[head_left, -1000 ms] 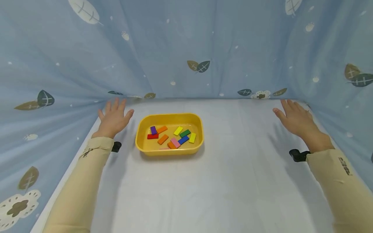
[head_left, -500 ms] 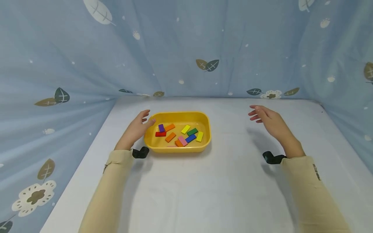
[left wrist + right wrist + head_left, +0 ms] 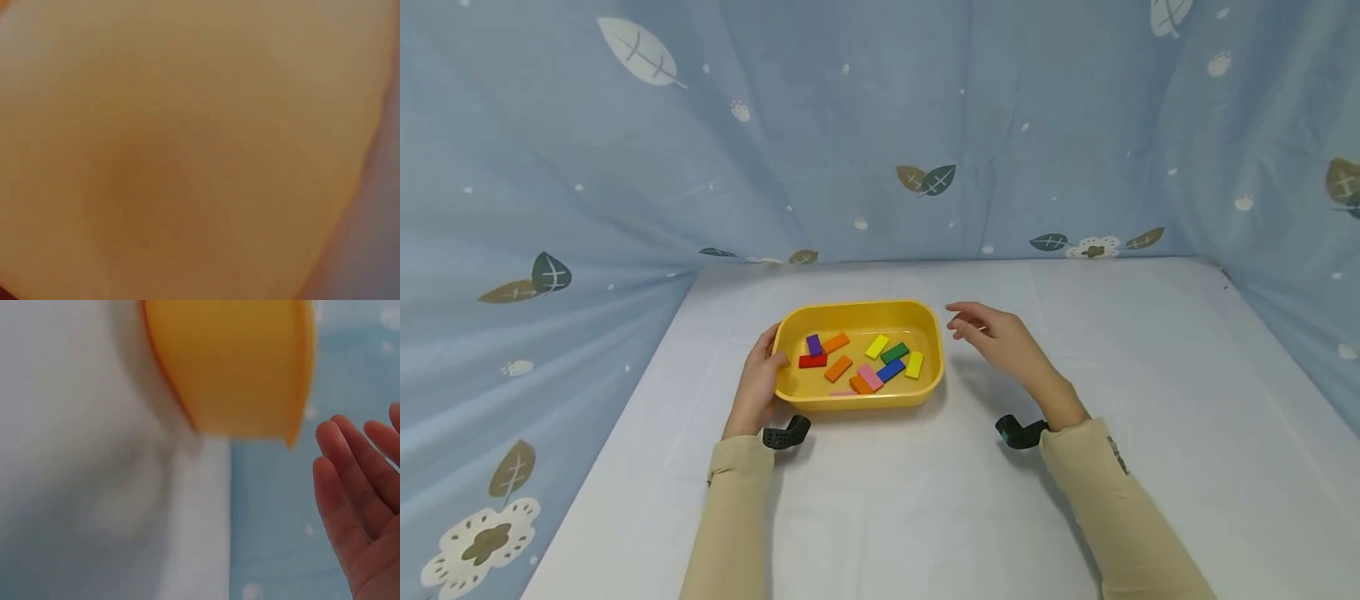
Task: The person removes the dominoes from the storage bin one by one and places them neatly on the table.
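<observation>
A yellow plastic tray (image 3: 857, 403) with rounded corners stands on the white-covered table, holding several small flat blocks in purple, red, orange, yellow, green, blue and pink. My left hand (image 3: 756, 385) grips its left end, thumb over the rim and fingers along the outer wall. Blurred yellow tray wall (image 3: 187, 156) fills most of the left wrist view, and the hand is hidden there. Just off the tray's right end, my right hand (image 3: 1003, 342) hovers with loosely bent fingers and holds nothing. In the right wrist view, its fingers (image 3: 350, 487) are apart from the tray wall (image 3: 231, 369).
White cloth (image 3: 925, 508) covers the table in front of the tray and out to the right. A blue patterned curtain (image 3: 835, 125) hangs along the back and both sides. Each wrist carries a black camera mount, such as the left one (image 3: 787, 432).
Both hands have come inward from the table's sides. The left has taken hold of the tray's left end, while the right has moved left to near its right end.
</observation>
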`<control>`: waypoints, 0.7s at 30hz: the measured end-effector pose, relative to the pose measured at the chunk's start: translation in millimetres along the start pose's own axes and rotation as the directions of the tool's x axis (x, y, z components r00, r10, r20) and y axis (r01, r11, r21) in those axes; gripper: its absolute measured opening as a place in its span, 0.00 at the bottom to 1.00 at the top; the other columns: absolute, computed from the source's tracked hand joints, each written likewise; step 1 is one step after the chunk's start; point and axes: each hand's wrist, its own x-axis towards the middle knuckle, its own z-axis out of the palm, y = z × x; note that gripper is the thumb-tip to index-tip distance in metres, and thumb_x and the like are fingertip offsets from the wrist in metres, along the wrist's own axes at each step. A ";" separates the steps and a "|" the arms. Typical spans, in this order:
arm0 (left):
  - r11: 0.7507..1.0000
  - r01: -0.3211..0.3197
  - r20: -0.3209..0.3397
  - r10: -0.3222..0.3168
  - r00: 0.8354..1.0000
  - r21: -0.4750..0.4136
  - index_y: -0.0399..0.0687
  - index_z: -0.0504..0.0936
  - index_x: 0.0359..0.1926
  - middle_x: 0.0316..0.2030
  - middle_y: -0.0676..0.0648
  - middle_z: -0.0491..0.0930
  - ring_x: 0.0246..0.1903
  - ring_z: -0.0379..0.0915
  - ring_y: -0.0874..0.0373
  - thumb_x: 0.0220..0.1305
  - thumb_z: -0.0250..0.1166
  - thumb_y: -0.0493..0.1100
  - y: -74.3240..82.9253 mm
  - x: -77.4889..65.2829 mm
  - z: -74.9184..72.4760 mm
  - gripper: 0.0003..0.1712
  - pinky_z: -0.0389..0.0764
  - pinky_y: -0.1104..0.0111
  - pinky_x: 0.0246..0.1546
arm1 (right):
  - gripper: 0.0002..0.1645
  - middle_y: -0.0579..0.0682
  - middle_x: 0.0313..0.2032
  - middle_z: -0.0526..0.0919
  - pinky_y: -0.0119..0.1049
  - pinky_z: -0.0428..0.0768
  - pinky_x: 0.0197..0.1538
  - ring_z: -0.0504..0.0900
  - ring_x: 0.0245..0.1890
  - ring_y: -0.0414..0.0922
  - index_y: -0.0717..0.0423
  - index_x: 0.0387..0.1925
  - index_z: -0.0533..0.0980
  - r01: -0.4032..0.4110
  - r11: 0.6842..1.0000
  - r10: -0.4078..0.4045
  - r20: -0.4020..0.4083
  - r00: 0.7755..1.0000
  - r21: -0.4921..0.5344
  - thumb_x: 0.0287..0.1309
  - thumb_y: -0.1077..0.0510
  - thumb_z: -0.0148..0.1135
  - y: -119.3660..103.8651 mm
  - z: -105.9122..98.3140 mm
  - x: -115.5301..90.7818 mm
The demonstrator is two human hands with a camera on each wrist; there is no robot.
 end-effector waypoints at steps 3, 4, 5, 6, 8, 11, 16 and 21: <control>0.995 0.018 0.006 -0.018 1.000 -0.097 0.61 0.56 0.66 0.66 0.56 0.51 0.61 0.53 0.56 0.53 0.43 0.31 -5.3 3.9 -0.5 0.38 0.62 0.62 0.57 | 0.22 0.47 0.41 0.79 0.38 0.77 0.42 0.78 0.38 0.44 0.51 0.55 0.70 0.044 0.999 -0.044 0.002 0.999 -0.013 0.60 0.49 0.49 -12.6 17.2 6.8; 0.993 0.030 0.004 -0.029 1.000 -0.113 0.63 0.57 0.65 0.65 0.56 0.52 0.60 0.53 0.55 0.52 0.44 0.32 -6.7 4.9 -1.3 0.38 0.63 0.62 0.56 | 0.22 0.46 0.40 0.80 0.37 0.77 0.42 0.77 0.37 0.42 0.51 0.54 0.70 0.062 0.998 -0.062 0.007 0.998 -0.014 0.60 0.50 0.50 -16.7 23.0 8.9; 0.991 0.047 0.002 -0.047 0.999 -0.126 0.65 0.58 0.65 0.65 0.56 0.53 0.59 0.54 0.54 0.52 0.44 0.32 -8.1 5.5 -2.4 0.38 0.64 0.61 0.55 | 0.21 0.46 0.40 0.80 0.36 0.77 0.41 0.77 0.36 0.41 0.52 0.54 0.71 0.081 0.997 -0.080 0.015 0.997 -0.013 0.60 0.50 0.50 -21.5 28.6 10.9; 0.988 0.060 0.000 -0.061 0.998 -0.141 0.66 0.59 0.64 0.64 0.56 0.54 0.59 0.55 0.53 0.52 0.45 0.33 -9.4 6.0 -3.5 0.38 0.66 0.61 0.55 | 0.21 0.46 0.39 0.80 0.35 0.77 0.41 0.77 0.35 0.40 0.54 0.53 0.71 0.103 0.995 -0.103 0.027 0.994 -0.010 0.60 0.51 0.50 -26.1 34.1 12.9; 0.984 0.082 -0.001 -0.083 0.997 -0.160 0.67 0.60 0.64 0.64 0.56 0.55 0.57 0.56 0.52 0.52 0.45 0.34 -12.1 6.6 -5.8 0.37 0.67 0.61 0.53 | 0.20 0.46 0.39 0.80 0.34 0.76 0.40 0.77 0.35 0.39 0.54 0.53 0.72 0.137 0.991 -0.136 0.056 0.989 -0.014 0.60 0.52 0.50 -35.8 44.2 16.2; 0.976 0.081 0.013 -0.080 0.997 -0.200 0.63 0.59 0.64 0.63 0.55 0.56 0.57 0.57 0.52 0.52 0.45 0.34 -15.2 7.3 -7.6 0.37 0.68 0.62 0.52 | 0.21 0.43 0.38 0.80 0.32 0.76 0.39 0.76 0.35 0.37 0.52 0.53 0.72 0.164 0.985 -0.160 0.088 0.983 -0.044 0.60 0.51 0.50 -48.3 56.7 20.2; 0.975 0.040 0.032 -0.034 0.999 -0.218 0.55 0.58 0.66 0.63 0.52 0.57 0.57 0.57 0.53 0.52 0.45 0.34 -12.9 9.9 -8.6 0.36 0.66 0.63 0.54 | 0.23 0.39 0.40 0.77 0.30 0.74 0.42 0.75 0.37 0.35 0.47 0.55 0.70 0.181 0.981 -0.171 0.129 0.977 -0.071 0.60 0.47 0.49 -62.8 73.5 28.6; 0.984 0.053 0.064 -0.042 0.997 -0.171 0.58 0.58 0.66 0.63 0.52 0.57 0.56 0.58 0.53 0.53 0.45 0.35 -10.6 10.6 -7.6 0.36 0.67 0.63 0.53 | 0.22 0.41 0.42 0.77 0.30 0.74 0.42 0.74 0.37 0.35 0.48 0.54 0.72 0.198 0.971 -0.173 0.183 0.968 -0.133 0.59 0.48 0.50 -68.5 89.6 30.7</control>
